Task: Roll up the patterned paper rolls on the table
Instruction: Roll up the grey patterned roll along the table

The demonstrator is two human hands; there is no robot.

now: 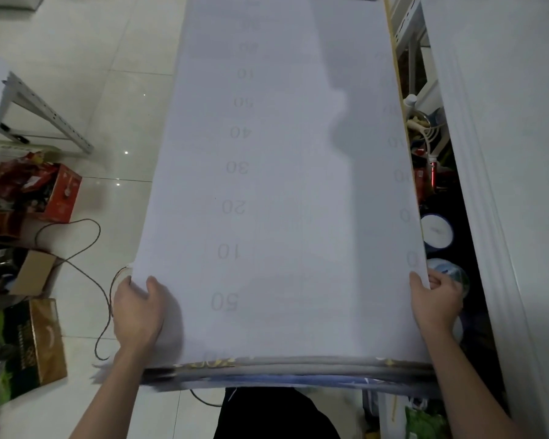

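A wide paper sheet [282,185] lies white side up along the table, faint mirrored numbers showing through it. Its near end curls under at the table's front edge, where several patterned layers [282,372] in grey, gold and blue are stacked. My left hand [138,312] grips the sheet's left edge, thumb on top. My right hand [435,299] grips the right edge the same way. The table itself is hidden under the paper.
Glossy floor tiles lie to the left, with a red box [62,194], a brown-green carton [29,346], a small cardboard box [34,272] and a loose cable [86,270]. A white metal rack [42,109] stands far left. Clutter fills the gap [438,229] beside a white panel [504,153] on the right.
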